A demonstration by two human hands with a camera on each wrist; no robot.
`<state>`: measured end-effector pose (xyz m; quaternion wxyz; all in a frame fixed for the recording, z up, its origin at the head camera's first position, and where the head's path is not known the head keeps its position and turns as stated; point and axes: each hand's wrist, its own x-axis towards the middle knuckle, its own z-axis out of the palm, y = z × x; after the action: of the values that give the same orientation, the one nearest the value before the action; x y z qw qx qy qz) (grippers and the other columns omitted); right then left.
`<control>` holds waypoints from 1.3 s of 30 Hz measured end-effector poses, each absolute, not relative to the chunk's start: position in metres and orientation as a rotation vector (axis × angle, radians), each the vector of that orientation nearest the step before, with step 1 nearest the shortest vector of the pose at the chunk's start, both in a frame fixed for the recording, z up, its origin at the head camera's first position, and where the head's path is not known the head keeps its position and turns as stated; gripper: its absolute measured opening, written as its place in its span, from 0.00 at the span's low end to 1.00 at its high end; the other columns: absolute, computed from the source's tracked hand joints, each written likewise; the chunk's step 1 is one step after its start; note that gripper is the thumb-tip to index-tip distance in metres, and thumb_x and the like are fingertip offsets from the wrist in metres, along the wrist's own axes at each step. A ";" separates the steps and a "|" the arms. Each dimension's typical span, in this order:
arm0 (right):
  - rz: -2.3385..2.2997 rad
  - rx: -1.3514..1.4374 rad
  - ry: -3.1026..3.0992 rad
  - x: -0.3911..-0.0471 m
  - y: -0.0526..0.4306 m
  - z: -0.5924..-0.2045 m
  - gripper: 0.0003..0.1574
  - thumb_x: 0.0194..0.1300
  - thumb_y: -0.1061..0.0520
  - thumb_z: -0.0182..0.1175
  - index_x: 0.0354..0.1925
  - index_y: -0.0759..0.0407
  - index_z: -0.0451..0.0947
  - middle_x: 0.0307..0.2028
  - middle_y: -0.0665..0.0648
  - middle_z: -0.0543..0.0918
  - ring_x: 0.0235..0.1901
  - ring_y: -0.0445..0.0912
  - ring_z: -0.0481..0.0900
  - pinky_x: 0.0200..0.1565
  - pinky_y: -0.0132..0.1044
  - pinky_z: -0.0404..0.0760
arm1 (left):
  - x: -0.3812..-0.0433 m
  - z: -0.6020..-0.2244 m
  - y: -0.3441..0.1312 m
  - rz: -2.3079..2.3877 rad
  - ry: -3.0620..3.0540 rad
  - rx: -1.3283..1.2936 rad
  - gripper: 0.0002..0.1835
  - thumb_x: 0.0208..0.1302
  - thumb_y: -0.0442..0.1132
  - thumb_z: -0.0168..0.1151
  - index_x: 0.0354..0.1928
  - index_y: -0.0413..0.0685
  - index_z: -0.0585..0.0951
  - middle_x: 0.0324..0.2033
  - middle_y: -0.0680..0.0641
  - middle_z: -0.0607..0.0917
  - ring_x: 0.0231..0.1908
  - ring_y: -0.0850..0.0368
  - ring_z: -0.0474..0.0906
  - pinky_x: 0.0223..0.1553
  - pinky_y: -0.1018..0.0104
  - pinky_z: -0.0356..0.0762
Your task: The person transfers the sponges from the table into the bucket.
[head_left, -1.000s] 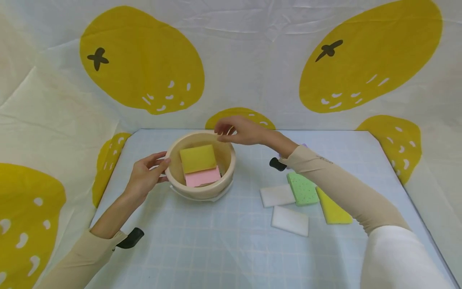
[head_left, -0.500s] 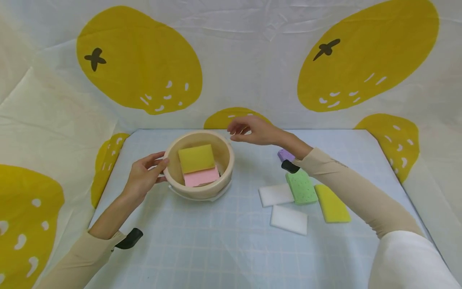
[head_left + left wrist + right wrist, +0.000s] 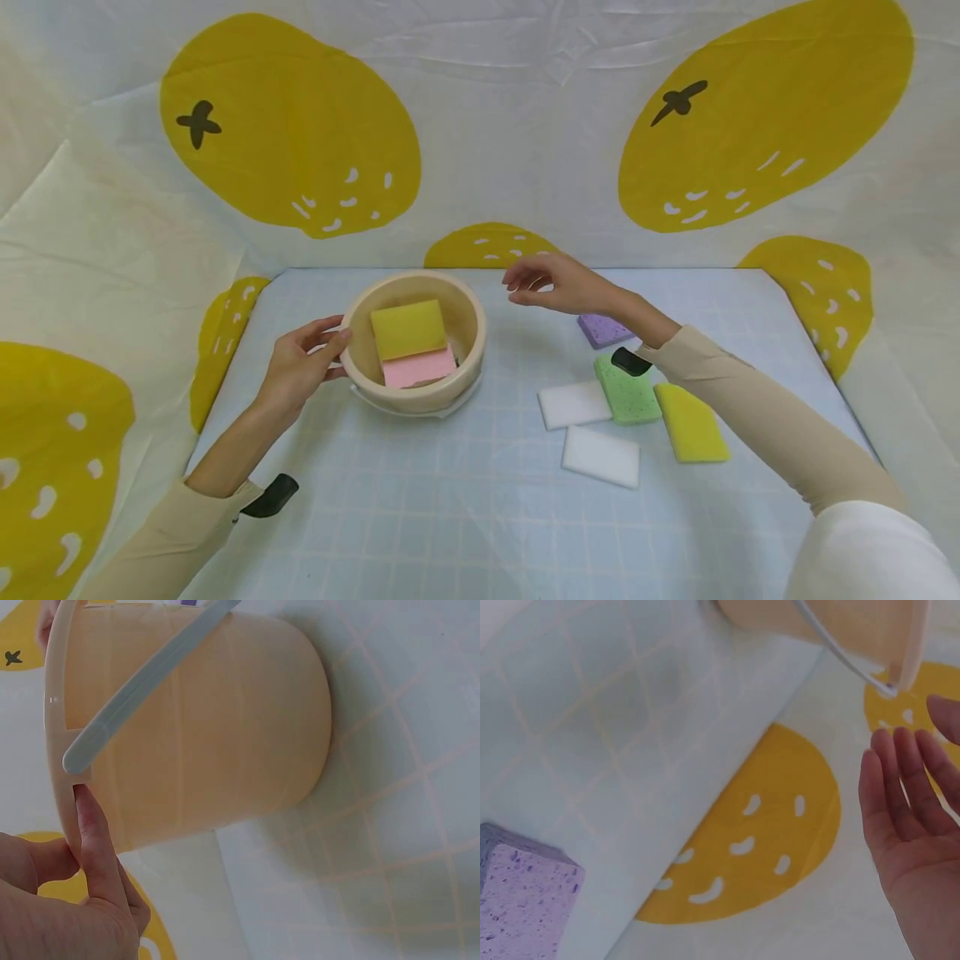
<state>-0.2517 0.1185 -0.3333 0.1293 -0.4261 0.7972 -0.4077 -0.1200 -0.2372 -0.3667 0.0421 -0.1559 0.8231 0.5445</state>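
A cream bucket (image 3: 472, 367) with a pale handle (image 3: 142, 690) stands at the left of the table. My left hand (image 3: 296, 367) pinches its rim from the left, thumb and fingers on either side, as the left wrist view shows too. Inside the bucket lie a yellow sponge (image 3: 408, 329) and, partly under it, a pink sponge (image 3: 418, 367). To the right of the bucket my right hand (image 3: 558, 282) is in the air, fingers loosely curved around nothing. Nearest to that hand is a purple sponge (image 3: 529, 900), partly covered by the wrist in the head view.
Right of the bucket, a green sponge (image 3: 624, 398) lies between a white sponge (image 3: 573, 405) and a yellow sponge (image 3: 692, 423). Another white sponge (image 3: 602, 457) is closer to the front. A lemon-print sheet (image 3: 517, 125) rises behind the table (image 3: 450, 517).
My right hand has moved from over the bucket's far right rim out to the right, uncovering the rim and more of the purple sponge. My left hand has stayed on the rim.
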 end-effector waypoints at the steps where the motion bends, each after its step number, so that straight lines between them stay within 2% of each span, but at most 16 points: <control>1: -1.187 -1.239 2.314 -0.249 0.121 -0.332 0.14 0.62 0.67 0.61 0.47 0.70 0.75 0.42 0.68 0.80 0.42 0.58 0.79 0.48 0.51 0.80 | -0.120 -0.367 -0.237 1.666 2.517 -0.479 0.32 0.65 0.53 0.57 0.67 0.48 0.67 0.55 0.40 0.73 0.37 0.59 0.78 0.38 0.70 0.82; 9: -1.217 -1.164 2.291 -0.246 0.142 -0.348 0.15 0.63 0.64 0.61 0.48 0.67 0.75 0.44 0.64 0.81 0.44 0.55 0.79 0.51 0.50 0.79 | -0.119 -0.366 -0.237 1.650 2.527 -0.486 0.31 0.66 0.53 0.56 0.68 0.49 0.67 0.56 0.40 0.73 0.38 0.59 0.78 0.38 0.71 0.82; 15: -1.203 -1.153 2.299 -0.257 0.161 -0.385 0.16 0.63 0.58 0.62 0.49 0.60 0.77 0.44 0.55 0.82 0.43 0.48 0.80 0.50 0.41 0.80 | -0.120 -0.367 -0.238 1.653 2.526 -0.498 0.31 0.66 0.53 0.56 0.67 0.48 0.67 0.55 0.41 0.73 0.38 0.59 0.78 0.38 0.70 0.82; 25: -1.161 -1.082 2.264 -0.241 0.177 -0.406 0.15 0.64 0.57 0.62 0.49 0.57 0.77 0.43 0.55 0.81 0.42 0.48 0.80 0.48 0.42 0.80 | -0.120 -0.367 -0.238 1.660 2.528 -0.484 0.31 0.66 0.53 0.56 0.67 0.49 0.67 0.54 0.41 0.73 0.38 0.59 0.78 0.38 0.70 0.82; 30: -1.132 -1.070 2.244 -0.235 0.184 -0.418 0.16 0.63 0.56 0.63 0.49 0.57 0.77 0.44 0.61 0.81 0.41 0.49 0.80 0.48 0.42 0.80 | -0.119 -0.367 -0.238 1.670 2.533 -0.462 0.31 0.66 0.53 0.56 0.67 0.48 0.67 0.54 0.40 0.73 0.37 0.59 0.78 0.38 0.70 0.82; 33: -1.100 -1.097 2.230 -0.231 0.188 -0.425 0.17 0.64 0.55 0.63 0.50 0.58 0.76 0.45 0.64 0.80 0.42 0.48 0.79 0.48 0.42 0.81 | -0.119 -0.368 -0.238 1.659 2.534 -0.473 0.31 0.66 0.54 0.56 0.67 0.49 0.67 0.54 0.41 0.73 0.37 0.59 0.78 0.38 0.71 0.81; 39: -1.037 -1.105 2.214 -0.221 0.195 -0.441 0.21 0.64 0.54 0.62 0.51 0.64 0.76 0.46 0.62 0.81 0.43 0.46 0.79 0.49 0.42 0.80 | -0.121 -0.369 -0.238 1.663 2.532 -0.479 0.31 0.66 0.53 0.56 0.67 0.49 0.68 0.54 0.42 0.73 0.38 0.58 0.79 0.38 0.70 0.82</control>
<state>-0.2211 0.1951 -0.4409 0.2272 -0.4012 0.8036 -0.3764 -0.1207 -0.2378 -0.3694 0.0373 -0.1562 0.8250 0.5419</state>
